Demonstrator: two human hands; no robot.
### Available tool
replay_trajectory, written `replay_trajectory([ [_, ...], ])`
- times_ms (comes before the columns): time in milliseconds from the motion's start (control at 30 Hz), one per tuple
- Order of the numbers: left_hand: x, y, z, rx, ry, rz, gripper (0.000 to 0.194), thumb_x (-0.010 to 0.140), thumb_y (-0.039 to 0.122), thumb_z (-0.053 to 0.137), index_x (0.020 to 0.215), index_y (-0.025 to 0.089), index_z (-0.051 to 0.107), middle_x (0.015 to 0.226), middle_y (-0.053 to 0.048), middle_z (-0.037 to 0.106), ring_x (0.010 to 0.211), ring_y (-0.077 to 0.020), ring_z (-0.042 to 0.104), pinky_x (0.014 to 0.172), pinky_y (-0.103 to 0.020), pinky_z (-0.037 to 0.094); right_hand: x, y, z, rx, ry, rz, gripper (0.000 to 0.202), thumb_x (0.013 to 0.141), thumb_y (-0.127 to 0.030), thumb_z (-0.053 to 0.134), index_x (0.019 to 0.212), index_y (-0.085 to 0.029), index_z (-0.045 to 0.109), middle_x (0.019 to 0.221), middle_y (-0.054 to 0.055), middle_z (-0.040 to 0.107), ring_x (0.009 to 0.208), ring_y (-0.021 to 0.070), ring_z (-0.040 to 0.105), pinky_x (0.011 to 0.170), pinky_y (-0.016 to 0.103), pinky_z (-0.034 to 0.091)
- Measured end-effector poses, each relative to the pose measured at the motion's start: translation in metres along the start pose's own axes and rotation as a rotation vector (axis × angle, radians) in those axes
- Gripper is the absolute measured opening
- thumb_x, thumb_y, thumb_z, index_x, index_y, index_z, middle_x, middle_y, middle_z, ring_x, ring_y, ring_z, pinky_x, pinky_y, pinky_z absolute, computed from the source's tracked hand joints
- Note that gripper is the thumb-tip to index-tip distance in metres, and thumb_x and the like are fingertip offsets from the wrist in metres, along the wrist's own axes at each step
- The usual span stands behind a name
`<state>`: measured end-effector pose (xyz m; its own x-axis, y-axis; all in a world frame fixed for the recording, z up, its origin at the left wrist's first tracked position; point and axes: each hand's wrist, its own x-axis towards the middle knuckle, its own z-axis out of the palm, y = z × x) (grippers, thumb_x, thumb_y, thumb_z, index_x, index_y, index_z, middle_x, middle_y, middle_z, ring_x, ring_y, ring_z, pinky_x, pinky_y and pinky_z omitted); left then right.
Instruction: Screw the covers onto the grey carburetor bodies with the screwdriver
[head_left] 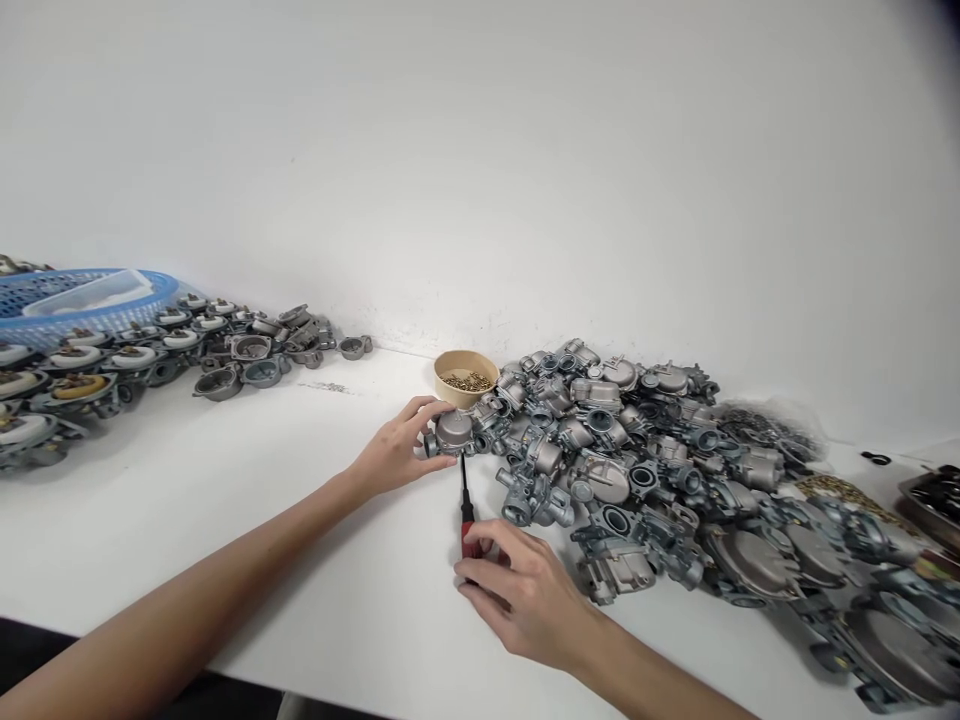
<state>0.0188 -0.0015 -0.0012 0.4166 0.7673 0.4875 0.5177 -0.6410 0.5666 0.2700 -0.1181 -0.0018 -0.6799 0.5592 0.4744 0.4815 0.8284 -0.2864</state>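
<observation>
And the left hand [396, 450] covers one flank of the small grey metal carburettor [454, 430]! The red-and-black screwdriver [466, 508] loses its handle end inside the right hand [529, 590], and its tip's exact contact is too small to call. Near the back edge of the white tabletop [352, 590], tiny brass screws [469, 382] merge beyond counting. Out at the left end, the blue plastic mesh basket [166, 287] is cut off by the view's edge. Toward the right end, heaped grey metal carburettors [600, 478] hide one another, those at the near corner blurred and cropped!
</observation>
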Motion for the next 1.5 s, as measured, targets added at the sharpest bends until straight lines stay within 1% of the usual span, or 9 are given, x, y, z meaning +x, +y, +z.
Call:
replay_trajectory([
  [267, 0.001, 0.004, 0.003, 0.051, 0.041, 0.007, 0.065, 0.090, 0.049, 0.072, 0.147, 0.031, 0.047, 0.142, -0.010, 0.055, 0.120, -0.0276, 0.063, 0.086, -0.038, 0.065, -0.002, -0.001, 0.002, 0.069, -0.006, 0.058, 0.012, 0.093, -0.016, 0.062, 0.101, -0.021, 0.068, 0.104, 0.006, 0.059, 0.080, 0.0146, 0.057, 0.070, 0.027, 0.050],
  [533, 0.010, 0.012, -0.001, -0.009, 0.138, 0.065, 0.047, 0.081, 0.032, 0.076, 0.125, 0.023, 0.060, 0.127, -0.009, 0.066, 0.100, -0.0214, 0.069, 0.079, -0.034, 0.066, -0.002, 0.005, 0.014, 0.118, 0.016, 0.068, 0.008, 0.089, -0.020, 0.066, 0.097, -0.021, 0.069, 0.110, 0.007, 0.058, 0.078, 0.0126, 0.055, 0.071, 0.027, 0.051],
  [667, 0.030, 0.038, -0.011, -0.054, 0.201, 0.095, 0.046, 0.080, 0.034, 0.078, 0.121, 0.022, 0.060, 0.129, -0.010, 0.064, 0.098, -0.0212, 0.069, 0.078, -0.034, 0.065, -0.002, 0.006, 0.018, 0.100, 0.033, 0.051, 0.008, 0.088, -0.020, 0.066, 0.094, -0.021, 0.070, 0.108, 0.007, 0.058, 0.080, 0.0139, 0.057, 0.074, 0.028, 0.052],
  [767, 0.062, 0.075, -0.009, -0.100, 0.165, 0.188, 0.048, 0.078, 0.034, 0.079, 0.120, 0.022, 0.060, 0.129, -0.010, 0.063, 0.107, -0.0241, 0.067, 0.083, -0.035, 0.064, 0.000, 0.007, 0.019, 0.089, 0.038, 0.040, 0.009, 0.087, -0.021, 0.066, 0.094, -0.021, 0.072, 0.108, 0.008, 0.059, 0.084, 0.0154, 0.059, 0.077, 0.029, 0.053],
  [933, 0.138, 0.156, 0.032, -0.045, -0.020, 0.298, 0.050, 0.078, 0.037, 0.077, 0.122, 0.023, 0.058, 0.122, -0.008, 0.064, 0.106, -0.0235, 0.065, 0.093, -0.041, 0.058, -0.002, 0.010, 0.015, 0.096, 0.012, 0.060, 0.011, 0.088, -0.026, 0.067, 0.097, -0.023, 0.073, 0.112, 0.007, 0.060, 0.085, 0.0153, 0.061, 0.076, 0.028, 0.054],
  [1033, 0.182, 0.198, 0.071, 0.165, -0.179, 0.204, 0.053, 0.080, 0.046, 0.074, 0.126, 0.027, 0.053, 0.126, -0.007, 0.061, 0.112, -0.0251, 0.062, 0.095, -0.039, 0.054, -0.005, 0.013, 0.012, 0.107, -0.012, 0.095, 0.010, 0.087, -0.027, 0.072, 0.096, -0.024, 0.074, 0.114, 0.006, 0.060, 0.084, 0.0139, 0.063, 0.079, 0.027, 0.055],
  [1133, 0.214, 0.226, 0.111, 0.236, -0.222, 0.139, 0.057, 0.079, 0.049, 0.075, 0.125, 0.027, 0.052, 0.127, -0.009, 0.060, 0.108, -0.0284, 0.064, 0.094, -0.043, 0.054, -0.006, 0.016, 0.010, 0.103, -0.037, 0.117, 0.010, 0.085, -0.026, 0.074, 0.094, -0.024, 0.074, 0.107, 0.004, 0.063, 0.082, 0.0137, 0.064, 0.075, 0.024, 0.054],
  [1300, 0.237, 0.234, 0.155, 0.338, -0.255, -0.022, 0.060, 0.076, 0.041, 0.080, 0.126, 0.023, 0.053, 0.130, -0.016, 0.057, 0.109, -0.0327, 0.066, 0.088, -0.041, 0.055, -0.002, 0.013, 0.004, 0.046, -0.053, 0.098, 0.012, 0.077, -0.019, 0.070, 0.073, -0.020, 0.059, 0.071, -0.004, 0.061, 0.072, 0.0157, 0.062, 0.060, 0.025, 0.046],
  [1500, 0.239, 0.217, 0.173, 0.407, -0.307, -0.078, 0.068, 0.076, 0.048, 0.082, 0.132, 0.023, 0.053, 0.133, -0.018, 0.059, 0.117, -0.0328, 0.064, 0.093, -0.040, 0.053, 0.000, 0.004, -0.011, -0.003, -0.026, 0.049, 0.015, 0.072, -0.010, 0.046, 0.061, -0.019, 0.040, 0.066, -0.002, 0.056, 0.068, 0.0139, 0.058, 0.054, 0.028, 0.037],
])
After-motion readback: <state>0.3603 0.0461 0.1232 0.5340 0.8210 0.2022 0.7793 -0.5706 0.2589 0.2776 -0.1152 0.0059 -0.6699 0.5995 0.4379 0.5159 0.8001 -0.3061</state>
